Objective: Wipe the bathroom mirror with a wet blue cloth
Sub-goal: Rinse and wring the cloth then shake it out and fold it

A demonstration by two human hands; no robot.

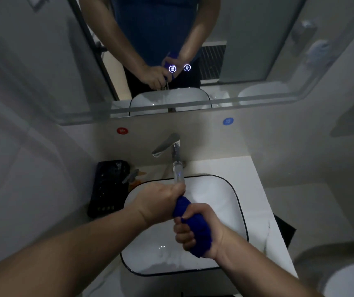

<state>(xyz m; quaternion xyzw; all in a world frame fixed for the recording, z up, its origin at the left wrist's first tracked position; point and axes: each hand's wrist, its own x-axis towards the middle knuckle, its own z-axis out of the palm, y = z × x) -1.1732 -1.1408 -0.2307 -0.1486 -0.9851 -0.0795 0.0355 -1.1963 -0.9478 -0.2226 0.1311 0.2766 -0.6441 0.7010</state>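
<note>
Lower centre of frame, over sink (239,202): blue cloth (195,224), twisted between left hand (161,200) and right hand (220,230), fingers (183,233) of both clamped round it, apparently wetting and wringing under running tap (176,146); mirror (246,39) above.

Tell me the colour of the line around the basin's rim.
Black, a thin line edging the white basin; head view shows it best.

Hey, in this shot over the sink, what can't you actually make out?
Head view throughout.
The blue cloth: mostly hidden inside the left hand and right hand.
The mirror: top cut off by the frame edge.
The red sticker and blue sticker: markings too small and blurred to read.
The black item left of the basin: too dim to identify.
</note>
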